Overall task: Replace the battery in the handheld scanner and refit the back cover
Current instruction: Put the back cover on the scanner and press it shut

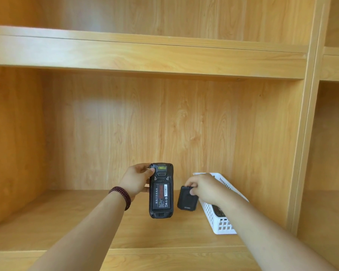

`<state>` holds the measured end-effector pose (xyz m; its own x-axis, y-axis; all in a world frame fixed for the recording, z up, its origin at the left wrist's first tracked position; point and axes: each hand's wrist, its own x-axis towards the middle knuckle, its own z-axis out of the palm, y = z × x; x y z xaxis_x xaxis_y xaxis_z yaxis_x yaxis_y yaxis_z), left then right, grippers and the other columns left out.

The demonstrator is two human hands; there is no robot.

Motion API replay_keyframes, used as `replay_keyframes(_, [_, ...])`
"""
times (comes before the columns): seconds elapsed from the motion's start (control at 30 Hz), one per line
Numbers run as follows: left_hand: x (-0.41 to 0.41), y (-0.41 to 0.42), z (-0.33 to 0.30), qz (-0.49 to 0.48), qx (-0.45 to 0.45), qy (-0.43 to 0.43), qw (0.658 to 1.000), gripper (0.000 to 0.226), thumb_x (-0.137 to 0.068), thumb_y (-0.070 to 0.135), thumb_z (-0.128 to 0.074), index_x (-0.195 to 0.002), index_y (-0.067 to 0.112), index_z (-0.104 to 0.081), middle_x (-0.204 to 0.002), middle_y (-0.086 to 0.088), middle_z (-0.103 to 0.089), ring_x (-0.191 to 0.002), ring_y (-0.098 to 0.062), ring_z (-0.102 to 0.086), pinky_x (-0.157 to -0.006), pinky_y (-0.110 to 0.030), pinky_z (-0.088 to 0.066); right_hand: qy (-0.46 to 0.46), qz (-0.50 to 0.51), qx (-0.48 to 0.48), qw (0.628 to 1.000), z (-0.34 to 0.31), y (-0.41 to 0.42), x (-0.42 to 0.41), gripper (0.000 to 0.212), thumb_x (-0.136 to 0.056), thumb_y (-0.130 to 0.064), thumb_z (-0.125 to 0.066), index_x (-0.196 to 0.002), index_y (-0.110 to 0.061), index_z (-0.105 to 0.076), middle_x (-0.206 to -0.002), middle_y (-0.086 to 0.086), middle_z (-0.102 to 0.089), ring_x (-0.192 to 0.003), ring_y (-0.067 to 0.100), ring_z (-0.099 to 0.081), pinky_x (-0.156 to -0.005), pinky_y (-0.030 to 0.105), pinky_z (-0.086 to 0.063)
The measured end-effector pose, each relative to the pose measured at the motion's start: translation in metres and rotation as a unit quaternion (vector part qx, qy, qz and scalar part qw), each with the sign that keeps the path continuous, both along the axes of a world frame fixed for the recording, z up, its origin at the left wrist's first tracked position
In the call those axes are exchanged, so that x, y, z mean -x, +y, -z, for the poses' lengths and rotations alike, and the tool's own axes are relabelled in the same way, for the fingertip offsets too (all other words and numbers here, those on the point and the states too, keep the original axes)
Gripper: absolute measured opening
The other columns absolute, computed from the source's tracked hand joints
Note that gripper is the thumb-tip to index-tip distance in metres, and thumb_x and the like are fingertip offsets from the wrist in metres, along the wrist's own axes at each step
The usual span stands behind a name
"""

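My left hand (136, 179) grips a black handheld scanner (160, 189) upright above the shelf, back side toward me, thumb near its top. Its back is uncovered and a black battery (161, 196) with a red and white label sits in the bay. My right hand (203, 187) pinches the top edge of a black back cover (186, 199), which hangs just right of the scanner without touching it.
A white perforated plastic basket (224, 223) stands on the wooden shelf (67, 222) at the right, partly behind my right forearm, with a dark object (218, 211) inside. An upper shelf board (145, 55) and a vertical divider (303, 153) bound the compartment.
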<state>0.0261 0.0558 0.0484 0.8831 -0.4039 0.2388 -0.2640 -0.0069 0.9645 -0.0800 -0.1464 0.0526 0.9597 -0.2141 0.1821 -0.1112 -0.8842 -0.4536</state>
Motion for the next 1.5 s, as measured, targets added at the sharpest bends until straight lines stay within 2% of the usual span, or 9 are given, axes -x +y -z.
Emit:
replay_keyframes(0.2, [0.000,-0.004,-0.001,0.002,-0.001,0.000,1.000,0.023,-0.098,0.016,-0.054,-0.118,0.008,-0.063,-0.104,-0.012,-0.073,-0.086,-0.024,-0.071,-0.063,-0.034,-0.061,-0.098,-0.027,-0.094,0.990,-0.050,-0.006,0.013,0.034,-0.096,-0.011,-0.059,-0.127,-0.023,-0.063,-0.116,-0.003,-0.062,-0.072,0.002,-0.055,-0.059,0.016,-0.043])
replay_keyframes(0.4, [0.004,-0.008,-0.001,0.012,0.001,0.008,1.000,0.022,-0.098,0.015,-0.054,-0.115,0.009,-0.065,-0.105,-0.012,-0.072,-0.084,-0.023,-0.070,-0.059,-0.030,-0.059,-0.031,-0.088,-0.135,0.986,-0.057,0.014,0.017,0.035,-0.098,-0.012,-0.057,-0.132,-0.021,-0.060,-0.117,0.002,-0.059,-0.069,0.007,-0.065,-0.052,0.013,-0.052])
replay_keyframes(0.5, [0.005,-0.009,-0.001,0.015,-0.004,0.005,1.000,0.023,-0.098,0.016,-0.054,-0.117,0.008,-0.064,-0.105,-0.012,-0.072,-0.084,-0.023,-0.071,-0.058,-0.030,-0.059,-0.023,-0.101,-0.138,0.985,-0.044,0.025,0.009,0.033,-0.098,-0.012,-0.057,-0.129,-0.020,-0.062,-0.119,0.003,-0.063,-0.085,0.022,-0.072,-0.068,0.030,-0.062])
replay_keyframes(0.6, [0.006,-0.008,-0.001,0.018,-0.005,0.005,1.000,0.024,-0.098,0.015,-0.053,-0.117,0.007,-0.064,-0.104,-0.012,-0.072,-0.082,-0.022,-0.071,-0.058,-0.031,-0.059,-0.023,-0.100,-0.136,0.985,-0.037,0.031,0.002,0.031,-0.097,-0.015,-0.057,-0.127,-0.021,-0.064,-0.118,0.007,-0.068,-0.095,0.031,-0.072,-0.081,0.044,-0.061])
replay_keyframes(0.73, [0.006,-0.008,-0.002,0.016,-0.006,0.010,1.000,0.024,-0.098,0.015,-0.053,-0.118,0.007,-0.064,-0.104,-0.011,-0.072,-0.082,-0.022,-0.071,-0.060,-0.032,-0.060,-0.008,-0.112,-0.146,0.983,-0.034,0.036,-0.001,0.039,-0.089,-0.013,-0.068,-0.127,-0.019,-0.065,-0.116,0.004,-0.069,-0.098,0.031,-0.072,-0.083,0.042,-0.060])
replay_keyframes(0.83, [0.007,-0.007,-0.003,0.012,-0.011,0.010,1.000,0.023,-0.098,0.015,-0.053,-0.118,0.007,-0.063,-0.101,-0.011,-0.073,-0.081,-0.022,-0.072,-0.060,-0.034,-0.060,-0.009,-0.115,-0.113,0.987,-0.030,0.041,-0.001,0.042,-0.081,-0.007,-0.074,-0.119,-0.023,-0.068,-0.106,-0.002,-0.071,-0.085,0.031,-0.073,-0.084,0.045,-0.060])
replay_keyframes(0.97, [0.009,-0.007,-0.005,0.009,-0.013,0.015,1.000,0.023,-0.098,0.016,-0.054,-0.116,0.007,-0.064,-0.097,-0.011,-0.073,-0.077,-0.021,-0.072,-0.059,-0.034,-0.060,-0.041,-0.118,-0.062,0.990,-0.026,0.047,-0.001,0.047,-0.082,-0.004,-0.073,-0.125,-0.023,-0.066,-0.104,-0.008,-0.057,-0.066,0.010,-0.059,-0.068,0.029,-0.052])
replay_keyframes(1.13, [0.011,-0.006,-0.004,0.014,-0.025,0.019,0.999,0.023,-0.098,0.017,-0.054,-0.117,0.006,-0.063,-0.099,-0.014,-0.074,-0.079,-0.023,-0.073,-0.060,-0.034,-0.060,-0.062,-0.127,-0.024,0.990,-0.020,0.049,0.000,0.047,-0.083,-0.010,-0.073,-0.126,-0.027,-0.064,-0.112,-0.010,-0.054,-0.104,0.015,-0.056,-0.093,0.036,-0.050])
replay_keyframes(1.5, [0.013,-0.006,-0.002,0.003,-0.025,0.014,1.000,0.021,-0.098,0.017,-0.053,-0.113,0.008,-0.065,-0.095,-0.011,-0.074,-0.074,-0.020,-0.071,-0.063,-0.037,-0.062,-0.084,-0.144,0.014,0.986,-0.012,0.054,0.008,0.043,-0.086,-0.014,-0.070,-0.126,-0.027,-0.063,-0.116,-0.013,-0.053,-0.108,0.013,-0.055,-0.094,0.036,-0.051])
